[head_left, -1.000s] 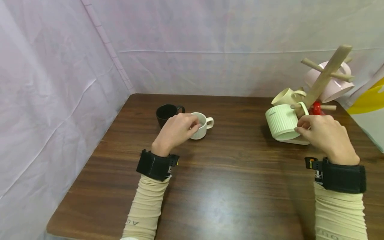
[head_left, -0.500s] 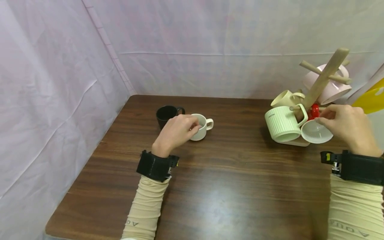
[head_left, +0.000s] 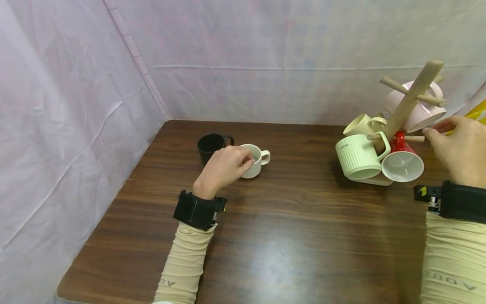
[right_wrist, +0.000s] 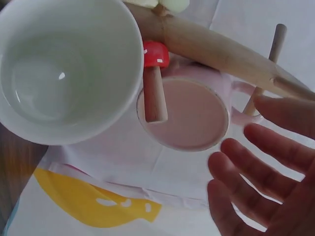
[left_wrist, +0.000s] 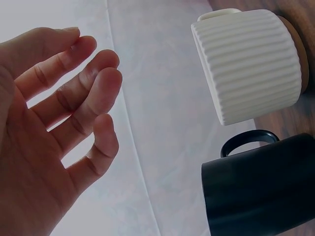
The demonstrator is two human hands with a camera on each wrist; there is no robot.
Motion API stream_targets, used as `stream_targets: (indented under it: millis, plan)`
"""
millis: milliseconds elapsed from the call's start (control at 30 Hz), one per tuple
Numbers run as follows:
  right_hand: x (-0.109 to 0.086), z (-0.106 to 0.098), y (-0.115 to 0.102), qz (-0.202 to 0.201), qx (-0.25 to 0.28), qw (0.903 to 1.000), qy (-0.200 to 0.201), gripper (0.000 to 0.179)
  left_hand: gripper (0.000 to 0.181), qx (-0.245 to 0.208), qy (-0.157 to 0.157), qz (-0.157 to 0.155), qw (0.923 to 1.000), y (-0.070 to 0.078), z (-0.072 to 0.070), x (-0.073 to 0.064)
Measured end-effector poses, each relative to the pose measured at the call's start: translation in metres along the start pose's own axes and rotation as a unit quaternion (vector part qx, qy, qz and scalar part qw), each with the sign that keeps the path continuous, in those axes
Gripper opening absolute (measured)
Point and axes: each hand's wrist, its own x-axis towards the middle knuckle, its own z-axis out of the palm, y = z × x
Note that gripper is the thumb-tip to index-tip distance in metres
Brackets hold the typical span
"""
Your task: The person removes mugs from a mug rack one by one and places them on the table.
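My left hand [head_left: 224, 169] hovers over the table beside a small white ribbed cup [head_left: 253, 169] and a black mug [head_left: 209, 143]. In the left wrist view its fingers are loosely bent and hold nothing, apart from the white cup [left_wrist: 251, 64] and the black mug [left_wrist: 261, 187]. At the right, my right hand [head_left: 465, 145] is in the air beside a wooden mug tree [head_left: 414, 93], fingers relaxed and empty. A red mug [head_left: 403, 164], white inside, hangs by its handle from a lower peg. Close to this hand hangs a pink mug [right_wrist: 192, 113] on the tree.
A pale green ribbed mug [head_left: 357, 156] and a cream mug [head_left: 362, 124] hang on the tree's left side. One upper peg [head_left: 430, 100] points forward. The brown wooden table [head_left: 288, 228] meets a pale cloth wall [head_left: 265, 84]. Something yellow [right_wrist: 93, 201] shows at the right.
My right hand has let go of the red mug, which hangs on the lower peg, and has moved away to the right and up. My left hand stays over the cups.
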Motion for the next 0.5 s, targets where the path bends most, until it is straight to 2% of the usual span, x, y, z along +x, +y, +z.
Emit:
stream_targets:
  millis: [133,233,500]
  plan:
    - [0.012,-0.002,-0.002,0.025,0.042,0.9979,0.042,0.033,0.015,0.0,0.003,-0.001,1.0,0.0,0.0,0.0]
    - [0.02,-0.003,-0.006,0.03,0.054,0.9961,0.063,0.032,0.016,0.002,-0.001,-0.005,1.0,-0.001,0.0,-0.001]
    - [0.032,-0.004,-0.013,0.021,0.062,0.9953,0.071,0.032,0.016,0.009,0.002,-0.008,0.9999,-0.002,0.0,-0.003]
